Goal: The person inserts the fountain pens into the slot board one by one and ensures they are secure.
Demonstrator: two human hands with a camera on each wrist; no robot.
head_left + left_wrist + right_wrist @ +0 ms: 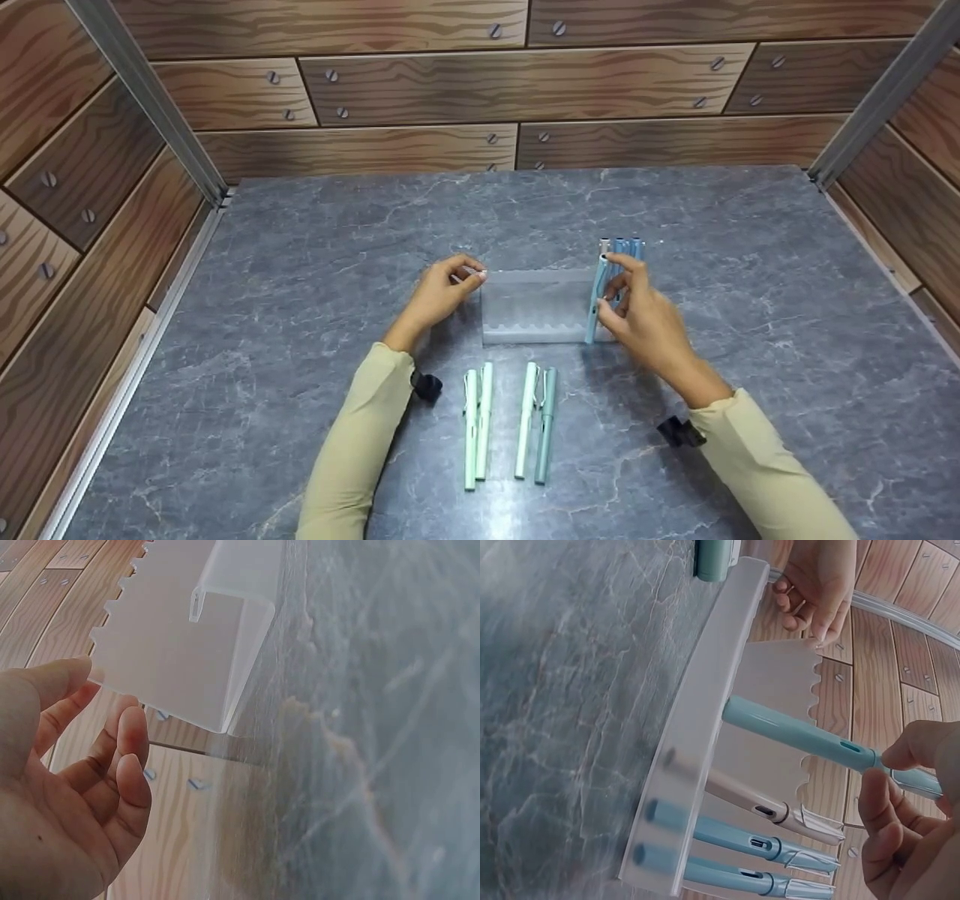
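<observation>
A frosted clear pen stand (536, 304) with a notched back edge stands on the table. My left hand (442, 291) pinches its upper left corner between thumb and index finger, the other fingers loosely bent. With thumb and fingertips, my right hand (651, 322) holds a light teal pen (802, 735) by its clip end. That pen leans over the stand's right part, its lower end at the front ledge (697, 712). Beside it in the stand rest a beige pen (739, 793) and two blue pens, one blue pen (735, 835) next to the other blue pen (724, 877).
On the table in front of the stand lie a pale green pen (471, 435), a second pale green pen (485, 427), a third pale green pen (526, 427) and a dark teal pen (547, 431). Wood-patterned walls (420, 82) enclose the grey marbled table (337, 225).
</observation>
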